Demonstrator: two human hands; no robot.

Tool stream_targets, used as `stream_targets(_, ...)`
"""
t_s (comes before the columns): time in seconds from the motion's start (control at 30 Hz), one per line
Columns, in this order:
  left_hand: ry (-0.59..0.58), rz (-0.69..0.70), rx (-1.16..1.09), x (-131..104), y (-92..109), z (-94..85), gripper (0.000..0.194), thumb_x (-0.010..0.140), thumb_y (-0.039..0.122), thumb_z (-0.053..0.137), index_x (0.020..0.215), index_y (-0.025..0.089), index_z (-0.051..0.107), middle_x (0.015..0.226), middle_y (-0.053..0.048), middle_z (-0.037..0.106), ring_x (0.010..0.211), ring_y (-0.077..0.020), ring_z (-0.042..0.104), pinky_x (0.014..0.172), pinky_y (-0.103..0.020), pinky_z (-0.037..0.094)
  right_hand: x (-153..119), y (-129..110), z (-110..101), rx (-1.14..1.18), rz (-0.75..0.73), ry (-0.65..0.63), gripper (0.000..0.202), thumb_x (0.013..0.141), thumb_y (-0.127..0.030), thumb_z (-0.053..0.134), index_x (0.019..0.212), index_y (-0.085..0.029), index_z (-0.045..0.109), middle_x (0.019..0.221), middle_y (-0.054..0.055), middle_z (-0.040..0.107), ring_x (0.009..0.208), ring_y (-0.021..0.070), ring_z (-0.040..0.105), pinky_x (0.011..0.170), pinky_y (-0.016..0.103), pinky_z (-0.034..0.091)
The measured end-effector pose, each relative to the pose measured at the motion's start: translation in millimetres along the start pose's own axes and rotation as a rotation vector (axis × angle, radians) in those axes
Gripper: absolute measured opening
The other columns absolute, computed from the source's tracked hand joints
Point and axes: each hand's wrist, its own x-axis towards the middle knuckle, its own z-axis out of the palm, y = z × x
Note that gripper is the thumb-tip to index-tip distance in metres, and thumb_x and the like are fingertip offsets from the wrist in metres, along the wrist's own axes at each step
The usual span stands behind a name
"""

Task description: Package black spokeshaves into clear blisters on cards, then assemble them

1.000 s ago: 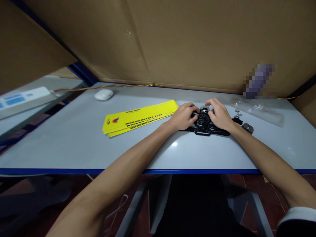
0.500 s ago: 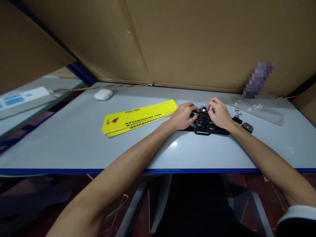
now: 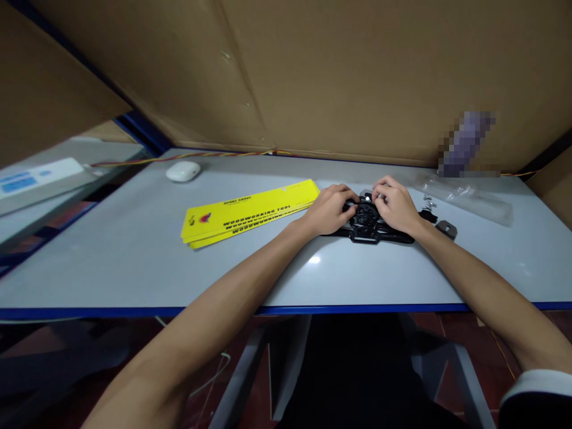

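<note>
Several black spokeshaves (image 3: 366, 229) lie close together on the table, one in front of another. My left hand (image 3: 330, 208) curls its fingers and thumb round the left side of the rear spokeshave (image 3: 367, 213). At its right side, my right hand (image 3: 393, 205) is closed in a pinch near a small shiny metal part (image 3: 368, 199); whatever lies between those fingertips is hidden. Beside the right wrist are some small silver screws (image 3: 429, 204), a black piece (image 3: 428, 216) and a grey slotted blade (image 3: 445, 230).
Yellow printed cards (image 3: 250, 208) are stacked left of my left hand. A white rounded case (image 3: 183, 171) sits at the back left. Clear plastic bags (image 3: 473, 199) lie at the right, near a blurred-out purple object (image 3: 467, 143). A cardboard wall (image 3: 313, 77) stands behind the blue table edge.
The whole view has shifted slightly. Both hands stay at the rear spokeshave, with only a tiny movement of the right fingers.
</note>
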Motion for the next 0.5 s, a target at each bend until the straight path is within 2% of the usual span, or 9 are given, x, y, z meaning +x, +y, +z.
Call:
stream_targets(0.17, -0.002, -0.005, 0.005, -0.3, 0.4, -0.1, 0.036, 0.096, 0.031, 0.050, 0.119, 0.017, 0.074, 0.122, -0.013, 0.071, 0.117, -0.0319, 0.064, 0.109, -0.051, 0.049, -0.7, -1.5, -1.4, -0.011, -0.004, -0.022, 0.026, 0.088, -0.016, 0.051, 0.069, -0.022, 0.067, 0.111, 0.010, 0.067, 0.084, 0.0229, 0.063, 0.084, 0.045, 0.051)
stream_targets(0.5, -0.016, -0.006, 0.022, 0.2, 1.0, -0.8, 0.036, 0.097, 0.033, 0.050, 0.120, 0.019, 0.074, 0.123, -0.012, 0.072, 0.116, -0.0317, 0.065, 0.108, -0.050, 0.049, -1.2, 0.8, 3.2, -0.047, 0.011, 0.073, 0.034, 0.089, -0.015, 0.050, 0.082, -0.025, 0.081, 0.105, 0.008, 0.070, 0.088, 0.0255, 0.065, 0.087, 0.047, 0.055)
